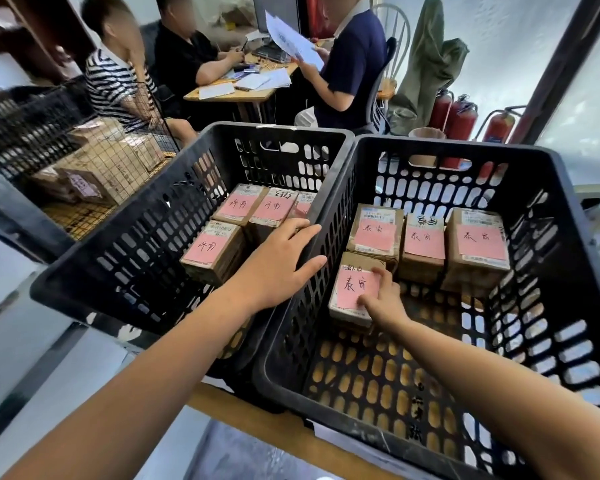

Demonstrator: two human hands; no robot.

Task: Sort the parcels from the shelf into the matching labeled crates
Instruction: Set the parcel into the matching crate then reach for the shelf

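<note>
Over by the near edge of the wooden worktop (pixel 257 415) two black crates sit side by side, walls touching. Right crate (pixel 465 148) has four brown parcels, all with pink handwritten labels: three in a row along the far side (pixel 425 242), and a fourth parcel (pixel 350 289) nearer, up against the crate's left wall. The right hand (pixel 383 299) is on that one, thumb on the pink label and fingers curled round its right edge, so clamped on it. It looks like it's sitting on the crate floor, can't say for sure. The left hand (pixel 279 259) lies flat over the rims where the two crates meet, fingers straight and a bit apart, holding nothing. Left crate (pixel 274 128) has its own pink-labelled parcels (pixel 213 251), at least four, one mostly hidden behind the rim. Off past the worktop's left end, a wire shelf (pixel 118 174) holds more parcels.
</note>
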